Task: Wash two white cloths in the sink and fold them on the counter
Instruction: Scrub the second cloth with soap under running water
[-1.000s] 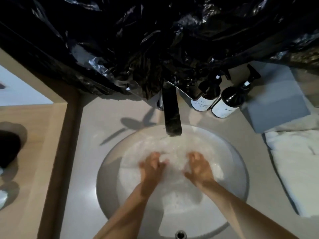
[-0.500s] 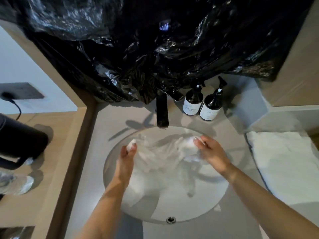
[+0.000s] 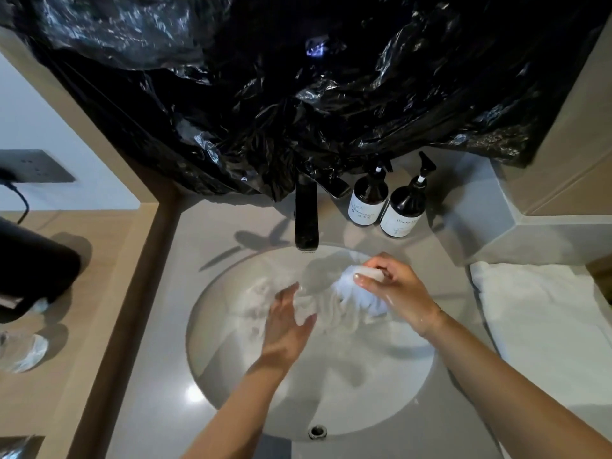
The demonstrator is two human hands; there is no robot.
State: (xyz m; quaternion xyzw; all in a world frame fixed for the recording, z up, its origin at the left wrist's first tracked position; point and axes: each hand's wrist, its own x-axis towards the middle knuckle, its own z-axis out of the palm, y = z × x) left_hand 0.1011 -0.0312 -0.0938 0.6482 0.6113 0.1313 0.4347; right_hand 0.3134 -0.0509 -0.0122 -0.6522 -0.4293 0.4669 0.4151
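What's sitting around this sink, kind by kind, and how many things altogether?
Pump bottles: 2, and
Black faucet: 1
White cloth being washed in the sink: 1
White towel on the counter: 1
Black plastic sheet: 1
Total: 6

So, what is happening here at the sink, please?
A person is washing a white cloth in the round sink, under the black faucet. The right hand grips a bunched end of it; the left hand is open over the wet part. A white towel lies on the counter.
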